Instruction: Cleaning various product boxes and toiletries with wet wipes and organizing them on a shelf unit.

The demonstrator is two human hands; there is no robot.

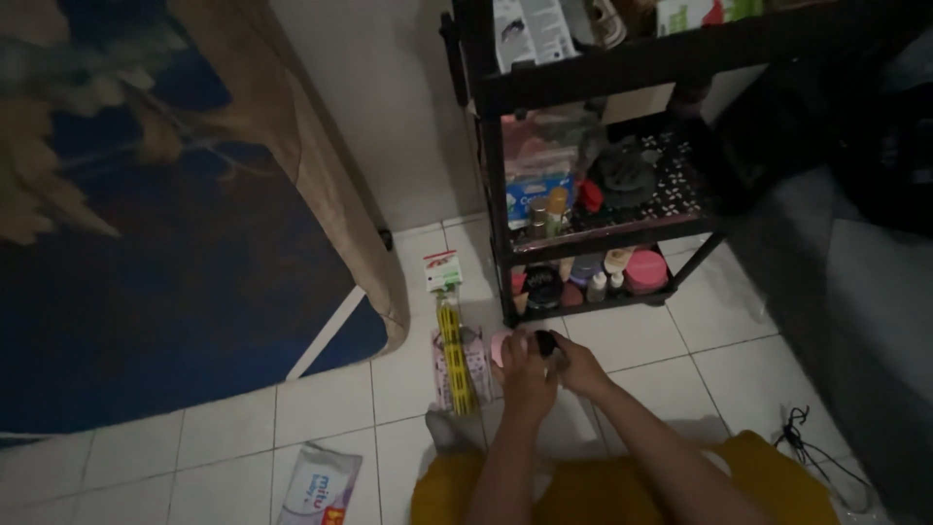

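Left hand (526, 367), right hand (573, 365), clasping dark jar (546, 342)

Small dark round object (546, 342), held low above floor tiles.

At lower centre, the left hand (528, 374) covers most of a small dark object (546, 342), too dim to identify. The wipes packet (319, 489) is cut by the bottom edge. Bottles (546, 216) on the rack (583, 87) blur together.
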